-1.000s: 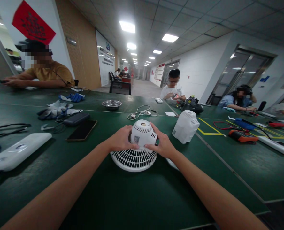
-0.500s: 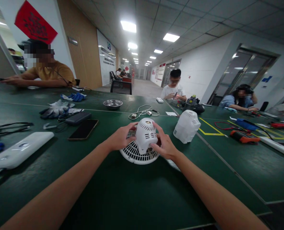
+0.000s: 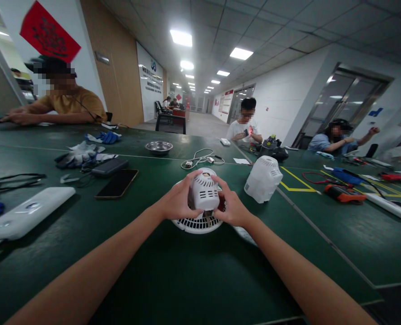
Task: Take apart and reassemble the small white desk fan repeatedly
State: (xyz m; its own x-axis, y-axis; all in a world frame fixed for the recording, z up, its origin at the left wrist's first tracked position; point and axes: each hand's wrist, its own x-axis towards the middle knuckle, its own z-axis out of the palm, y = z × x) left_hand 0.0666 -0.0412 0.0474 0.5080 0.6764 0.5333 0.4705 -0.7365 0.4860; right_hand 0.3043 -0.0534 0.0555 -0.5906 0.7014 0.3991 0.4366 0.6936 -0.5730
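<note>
Between my two hands sits a white slotted fan motor housing point(image 3: 206, 194), above a round white fan grille point(image 3: 200, 227) on the green table. My left hand point(image 3: 180, 198) grips the housing's left side, thumb at its lower front edge. From the right, my right hand point(image 3: 232, 204) closes on it, fingers near the top and thumb low in front. Part of the grille is hidden under the housing and hands. Right of them stands a similar translucent white slotted cover point(image 3: 263, 179). Some pale flat thing point(image 3: 246, 235) lies partly behind my right wrist.
Behind the grille are a coiled white cable point(image 3: 203, 158) and a metal bowl point(image 3: 159, 147). A phone point(image 3: 117, 184), a dark power bank point(image 3: 110, 167), gloves point(image 3: 78, 155) and a long white device point(image 3: 29, 212) lie left. An orange multimeter point(image 3: 345, 194) lies right. Other people sit around the table.
My left hand has moved forward and right around the housing, its thumb now at the lower front. The housing has turned slightly, its front slots facing me more squarely.
</note>
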